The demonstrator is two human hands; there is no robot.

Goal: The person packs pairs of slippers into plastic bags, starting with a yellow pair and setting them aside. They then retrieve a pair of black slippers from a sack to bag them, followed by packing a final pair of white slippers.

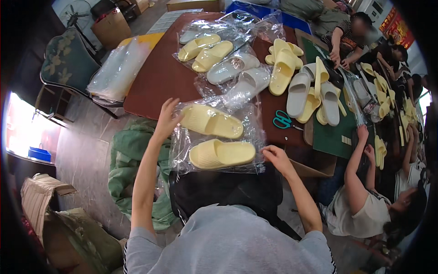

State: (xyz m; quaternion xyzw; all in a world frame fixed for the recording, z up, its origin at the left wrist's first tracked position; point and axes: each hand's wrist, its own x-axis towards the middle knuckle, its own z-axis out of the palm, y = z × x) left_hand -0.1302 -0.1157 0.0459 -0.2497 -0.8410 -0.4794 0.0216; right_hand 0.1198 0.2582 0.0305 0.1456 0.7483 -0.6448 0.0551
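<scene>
Head view. Clear plastic bag (218, 137) holding two pale yellow foam slippers lies flat at the near edge of the brown wooden table (155, 80), partly over the person's dark lap. One slipper (211, 121) sits farther in the bag, the other (222, 154) nearer.

Risk, as judged: the bag overhangs the near table edge, so a loose hold at either corner could let it slide off toward the lap. The film is slick and crinkled; a pull from one side only would likely skew the pair inside.

Left hand (167, 119): arm raised and extended, wrist bent, fingers spread and lifted at the bag's far left corner, touching the film by the farther slipper. Right hand (276, 157): forearm angled in from the near right, fingers curled together, pinching the bag's near right edge.

Farther off: more bagged yellow and grey slippers (228, 61), loose ones to the right, teal-handled scissors (283, 120) just right of the bag. Other people work along the right side.
</scene>
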